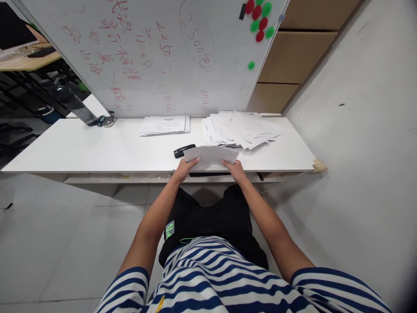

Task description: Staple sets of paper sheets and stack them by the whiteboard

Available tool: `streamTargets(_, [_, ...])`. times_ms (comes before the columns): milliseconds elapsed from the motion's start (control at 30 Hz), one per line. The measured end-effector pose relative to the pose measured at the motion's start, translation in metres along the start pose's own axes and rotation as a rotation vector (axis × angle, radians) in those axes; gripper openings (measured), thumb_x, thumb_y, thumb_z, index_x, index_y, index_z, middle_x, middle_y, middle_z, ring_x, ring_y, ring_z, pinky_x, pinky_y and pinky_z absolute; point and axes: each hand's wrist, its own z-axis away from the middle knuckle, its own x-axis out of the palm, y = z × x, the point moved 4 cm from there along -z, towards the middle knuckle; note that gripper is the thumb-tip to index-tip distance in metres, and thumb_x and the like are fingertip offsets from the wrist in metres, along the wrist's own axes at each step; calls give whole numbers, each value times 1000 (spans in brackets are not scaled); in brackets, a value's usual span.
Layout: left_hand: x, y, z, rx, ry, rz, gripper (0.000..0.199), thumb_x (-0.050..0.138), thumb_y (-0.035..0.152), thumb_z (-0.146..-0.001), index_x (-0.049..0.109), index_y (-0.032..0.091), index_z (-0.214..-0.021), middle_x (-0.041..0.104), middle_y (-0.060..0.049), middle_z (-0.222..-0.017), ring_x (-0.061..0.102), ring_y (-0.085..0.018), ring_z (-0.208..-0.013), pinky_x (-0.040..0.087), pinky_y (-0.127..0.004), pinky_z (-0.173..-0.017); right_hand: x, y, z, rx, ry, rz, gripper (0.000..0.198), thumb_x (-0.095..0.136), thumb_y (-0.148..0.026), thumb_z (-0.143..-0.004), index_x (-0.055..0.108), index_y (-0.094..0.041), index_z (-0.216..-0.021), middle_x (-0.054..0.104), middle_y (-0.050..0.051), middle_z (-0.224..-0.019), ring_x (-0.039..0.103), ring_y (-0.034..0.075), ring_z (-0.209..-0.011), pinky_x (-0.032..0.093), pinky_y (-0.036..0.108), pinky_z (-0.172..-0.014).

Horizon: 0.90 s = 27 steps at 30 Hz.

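Note:
Between my two hands I hold white paper (211,155) near the front edge of the desk; whether it is one sheet or more I cannot tell. My left hand (188,167) grips its left side, thumb on top. On the right side, my right hand (234,168) pinches it the same way. A black stapler (184,151) lies on the desk just behind the paper's left corner. Behind that is a neat stack of printed sheets (166,124). Farther right spreads a loose, untidy pile of papers (243,128).
The white desk (97,148) stands against a whiteboard (156,56) with red writing and several round magnets (256,12). Cardboard boxes (301,56) are stacked behind at right, beside a white wall (365,143). A shelf (146,178) runs under the desktop.

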Motion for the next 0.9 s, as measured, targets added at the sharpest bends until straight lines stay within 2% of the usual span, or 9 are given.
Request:
streamTargets(233, [7,0,0,22,14,-79,53,86,54,-69,78,15,-105,77,-11,-116,67,-31,-117,49,-46,-107,1,-4,1,-6,15,15,50,86,-56,-61,78,-15,-91,80,9,-100,72,29,-104,53,41,-96])
streamTargets(400, [5,-1,-2,34,60,-125,53,82,57,-73,78,16,-106,78,-10,-115,67,-31,-118,50,-46,-106,-3,-5,3,7,12,23,54,87,-57,-61,78,-15,-93,80,10,-102,72,29,-105,53,41,-96])
streamTargets(533, [1,1,3,6,24,-146,55,82,58,-74,77,15,-108,77,-12,-118,68,-31,-118,52,-45,-104,-6,-8,6,5,-20,42,55,88,-58,-60,79,-15,-94,80,11,-103,72,31,-104,55,42,-94])
streamTargets(600, [0,1,6,-41,-1,-115,57,84,58,-72,76,14,-109,77,-13,-118,69,-31,-114,54,-44,-101,-7,-9,7,6,-51,44,55,88,-58,-61,78,-15,-95,80,11,-104,73,31,-103,56,42,-92])
streamTargets(767, [2,-2,9,-274,-39,-5,57,88,53,-68,74,15,-108,78,-15,-111,74,-30,-97,59,-43,-85,-11,-7,14,37,-84,83,54,88,-55,-64,77,-15,-99,79,13,-112,74,31,-104,59,42,-91])
streamTargets(833, [1,4,7,-249,33,-35,47,81,50,-76,72,16,-108,78,-14,-110,74,-27,-95,59,-41,-84,-16,-2,20,70,-25,94,51,87,-52,-66,76,-16,-100,78,13,-115,74,32,-106,60,42,-92])
streamTargets(900, [-4,16,3,-92,159,-163,36,69,46,-87,69,19,-111,77,-12,-112,73,-25,-98,58,-40,-87,-24,5,27,135,63,85,46,85,-47,-67,75,-17,-101,78,14,-116,75,32,-107,60,43,-93])
